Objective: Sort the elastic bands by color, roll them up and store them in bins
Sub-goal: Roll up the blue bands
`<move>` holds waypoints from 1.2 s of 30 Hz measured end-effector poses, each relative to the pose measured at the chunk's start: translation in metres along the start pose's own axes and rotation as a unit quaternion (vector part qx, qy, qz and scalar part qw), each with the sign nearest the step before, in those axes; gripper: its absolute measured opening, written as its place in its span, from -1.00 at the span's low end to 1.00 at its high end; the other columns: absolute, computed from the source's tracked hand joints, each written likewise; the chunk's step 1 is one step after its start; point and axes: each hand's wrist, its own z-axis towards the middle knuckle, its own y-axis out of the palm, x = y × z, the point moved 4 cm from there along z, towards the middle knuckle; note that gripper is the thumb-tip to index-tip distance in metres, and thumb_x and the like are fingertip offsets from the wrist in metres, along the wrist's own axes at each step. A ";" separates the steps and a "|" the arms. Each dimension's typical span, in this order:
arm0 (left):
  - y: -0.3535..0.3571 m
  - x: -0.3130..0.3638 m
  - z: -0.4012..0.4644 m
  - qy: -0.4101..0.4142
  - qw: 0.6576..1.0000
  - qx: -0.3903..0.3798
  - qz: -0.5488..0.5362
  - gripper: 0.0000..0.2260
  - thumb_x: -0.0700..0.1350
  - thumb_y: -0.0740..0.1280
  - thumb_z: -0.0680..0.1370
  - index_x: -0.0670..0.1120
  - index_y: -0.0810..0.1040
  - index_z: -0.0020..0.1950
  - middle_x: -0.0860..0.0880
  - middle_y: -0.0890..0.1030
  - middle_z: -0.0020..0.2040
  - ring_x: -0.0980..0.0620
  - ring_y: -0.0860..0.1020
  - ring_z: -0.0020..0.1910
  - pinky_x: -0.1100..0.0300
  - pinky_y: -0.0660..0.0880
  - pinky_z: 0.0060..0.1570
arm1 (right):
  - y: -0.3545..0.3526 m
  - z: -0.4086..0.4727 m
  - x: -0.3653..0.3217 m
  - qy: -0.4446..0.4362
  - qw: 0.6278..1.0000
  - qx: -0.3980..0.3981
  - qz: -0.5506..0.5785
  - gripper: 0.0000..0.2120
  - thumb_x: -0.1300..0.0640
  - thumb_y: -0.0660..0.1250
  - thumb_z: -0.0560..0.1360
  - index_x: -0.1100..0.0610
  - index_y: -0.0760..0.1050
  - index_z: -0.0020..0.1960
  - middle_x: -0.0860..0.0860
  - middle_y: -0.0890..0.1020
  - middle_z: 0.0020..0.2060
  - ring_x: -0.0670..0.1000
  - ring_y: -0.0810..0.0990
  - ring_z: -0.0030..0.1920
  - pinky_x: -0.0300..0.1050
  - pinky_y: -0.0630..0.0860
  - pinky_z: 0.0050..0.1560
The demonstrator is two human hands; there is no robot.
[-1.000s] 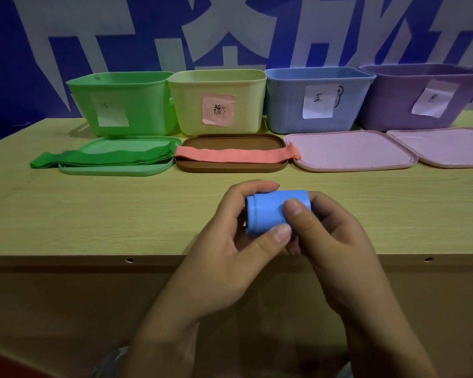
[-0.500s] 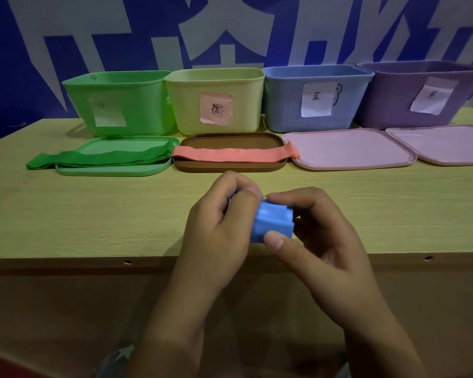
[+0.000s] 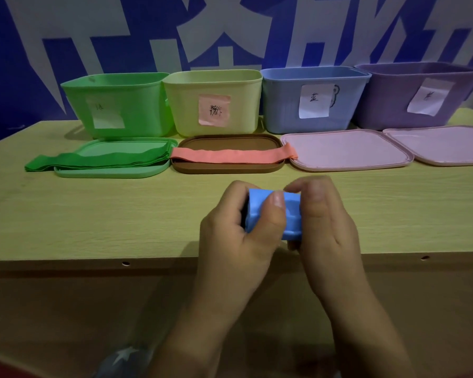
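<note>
Blue roll [image 3: 273,214] now held squashed between both hands, above the near edge of the table [image 3: 93,219]. A second ago it sat as a neat upright cylinder with the end face showing; since then it has been turned and pressed flatter, left thumb laid across its front. Left hand [image 3: 241,236] wraps it from the left, fingers curled behind; right hand [image 3: 325,227] pinches the right end, fingertips bent over the top. Both grips tight, no slack band trailing.

Reading: rolling looks finished, the hands are snugging the coil so it holds. Next would be the drop into the blue bin [image 3: 311,102], which stands well back, third in the row.

Materials:
- Roll: soft, matte, rubbery; dents under the thumb.
- Green bands [image 3: 99,160]: thin flat stack, wavy edges, draped over the green lid [image 3: 107,173] and off its left side. Not rolled yet.
- Pink band [image 3: 230,156]: one flat strip lying across the brown lid [image 3: 224,167], its right end reaching the first pale pink lid [image 3: 347,148].
- Bins: smooth plastic, rounded corners, open tops, paper labels stuck on the fronts. Green bin [image 3: 115,105], yellow bin [image 3: 216,102], purple bin [image 3: 415,94].
- Table: pale wood grain, hard.
</note>
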 end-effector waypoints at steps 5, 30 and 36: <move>0.002 0.007 0.005 0.082 0.996 -0.021 0.022 -0.76 0.11 0.22 0.48 -0.06 0.41 -0.20 0.00 0.44 -0.32 0.11 0.41 -0.42 0.27 0.35 -0.46 | 0.001 0.003 0.003 0.041 0.997 0.030 0.061 -0.75 -0.21 0.12 0.34 -0.06 0.34 -0.36 -0.12 0.43 -0.44 -0.16 0.36 -0.41 -0.20 0.33 -0.40; 0.019 0.000 0.127 -0.306 0.931 -0.045 -0.195 -0.74 0.06 0.18 0.57 -0.12 0.50 -0.04 -0.12 0.49 -0.32 0.09 0.41 -0.55 0.35 0.29 -0.63 | -0.016 0.100 -0.045 -0.219 0.919 -0.179 -0.274 -0.45 0.22 0.38 0.47 -0.23 0.31 0.30 -0.11 0.28 0.32 -0.16 0.43 0.17 -0.44 0.48 0.07; 0.040 -0.021 0.156 -0.351 0.903 -0.123 -0.216 -0.76 0.05 0.17 0.56 -0.11 0.46 -0.08 -0.07 0.46 -0.49 0.14 0.32 -0.67 0.43 0.16 -0.69 | -0.027 0.154 -0.034 -0.240 0.903 -0.200 -0.296 -0.53 0.22 0.38 0.46 -0.23 0.37 0.21 -0.15 0.37 0.13 -0.13 0.51 -0.01 -0.24 0.58 -0.02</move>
